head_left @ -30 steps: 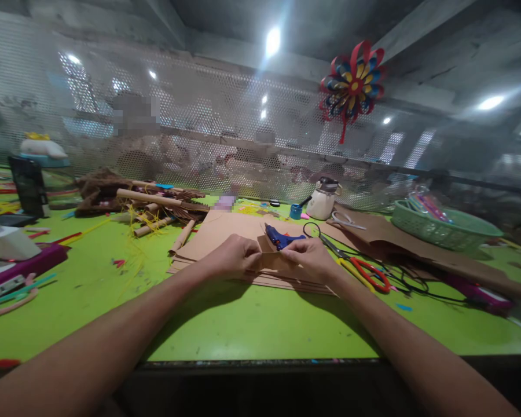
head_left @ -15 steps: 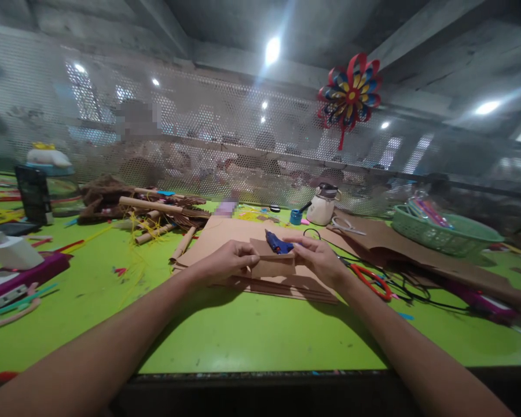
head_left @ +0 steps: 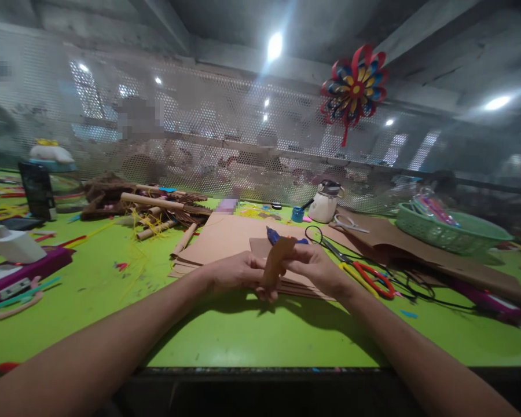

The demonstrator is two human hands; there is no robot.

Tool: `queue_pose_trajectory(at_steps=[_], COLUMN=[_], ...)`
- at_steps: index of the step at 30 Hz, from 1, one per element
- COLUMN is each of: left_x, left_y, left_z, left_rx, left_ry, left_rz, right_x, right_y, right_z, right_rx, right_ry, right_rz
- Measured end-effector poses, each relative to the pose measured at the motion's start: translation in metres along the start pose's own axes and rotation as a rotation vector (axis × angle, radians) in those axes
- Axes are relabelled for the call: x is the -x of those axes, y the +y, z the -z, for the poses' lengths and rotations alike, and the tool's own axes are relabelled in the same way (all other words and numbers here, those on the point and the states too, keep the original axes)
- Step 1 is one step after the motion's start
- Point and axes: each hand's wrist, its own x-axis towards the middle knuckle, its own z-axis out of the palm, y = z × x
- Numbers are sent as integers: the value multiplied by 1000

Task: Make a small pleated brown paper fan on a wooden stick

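A small strip of brown paper (head_left: 276, 262) is held between my two hands, above the near edge of a stack of brown paper sheets (head_left: 226, 234). My left hand (head_left: 243, 272) pinches its lower left side, fingers closed. On its right side my right hand (head_left: 315, 266) grips it between thumb and fingers. Just behind the strip a blue glue gun (head_left: 272, 234) lies on the stack, partly hidden by the strip and my right hand. Scissors with red and yellow handles (head_left: 369, 278) lie right of my right hand.
Rolled brown paper tubes (head_left: 151, 202) and yellow shreds lie at the back left. Purple power strips (head_left: 30, 272) sit on both sides. A white jug (head_left: 323, 202), a blue jar (head_left: 297, 214) and a green basket (head_left: 451, 231) stand farther back. A mesh screen (head_left: 208, 127) rises behind the table.
The brown paper piece, earlier held flat and wide, is now turned up on end between my hands. My hands have come closer together and lower. The scissors' yellow handle now shows.
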Motion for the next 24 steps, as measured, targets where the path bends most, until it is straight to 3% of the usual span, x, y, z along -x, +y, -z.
queue_pose_trajectory(at_steps=[3,7,11,14,21,24], left_x=[0,-2,-8,-13,-14,-12], left_y=[6,16,15,7,-6,-7], left_z=[9,13,6,5,16,17], left_rx=[8,-97,-392,-513,-508,-580], left_ry=[153,402,427,520,616,619], left_rz=[3,-147,-149,-126,82,93], right_x=[-3,-9,-13,-14,-17,-17], right_y=[10,16,15,15,28,38], right_z=[6,11,10,9,1,0], right_rx=[170,494,624,609,581,606], right_ry=[54,-35,-129,-118,138,169], right_rz=[-49,-73,-59,-86,-143,-115])
